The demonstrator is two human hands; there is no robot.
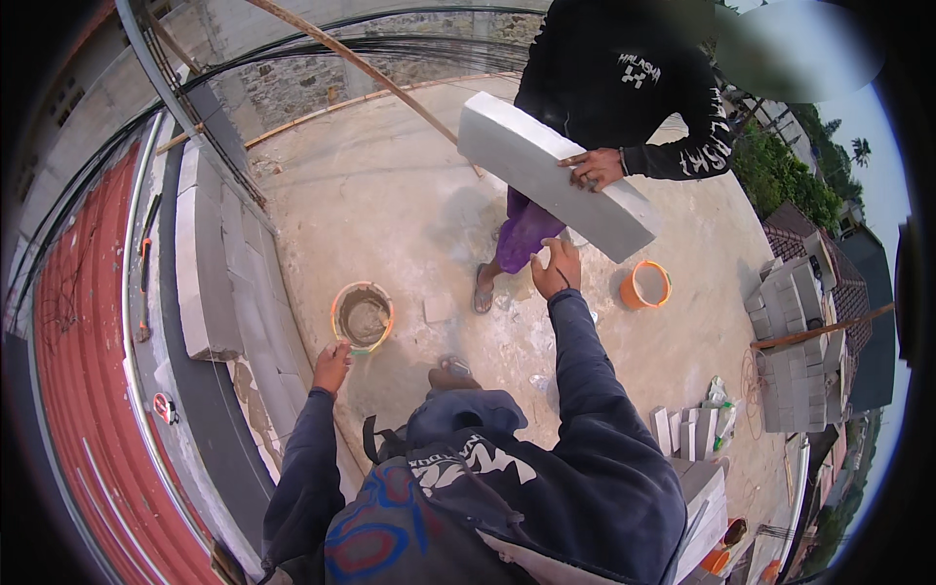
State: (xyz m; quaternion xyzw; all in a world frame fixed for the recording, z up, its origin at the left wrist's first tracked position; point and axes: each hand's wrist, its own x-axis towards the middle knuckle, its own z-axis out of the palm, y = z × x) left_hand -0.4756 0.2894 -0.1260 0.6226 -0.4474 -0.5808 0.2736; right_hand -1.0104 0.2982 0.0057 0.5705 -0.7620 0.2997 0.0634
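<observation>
Dark blue sleeves (597, 375) run out from the lower edge, and the left hand (333, 367) is the nearer to the body, its fingers bent at the near rim of a bucket (334, 310) of wet grey mortar (367, 319); whether they grip that rim I cannot tell. Farther out, the right hand (558, 269) is lifted with fingers parted and nothing visible in its grasp. It is much the closer of the two to the long pale block (517, 146), which lies ahead of its fingertips, just past them; contact cannot be made out. The block's long axis slants from upper left to lower right, across the line of the right forearm, with its lower edge toward this hand. On the block's far side a co-worker's hand (597, 168) rests on the upper edge. Beneath spreads a pale concrete floor (380, 180), with an orange bucket (639, 295) standing near the block's lower-right end. A low block wall (244, 263) borders the left side, red roofing (83, 322) beyond it; stacked blocks (795, 380) stand well off to the right, and trees (804, 166) rise past the edge.
</observation>
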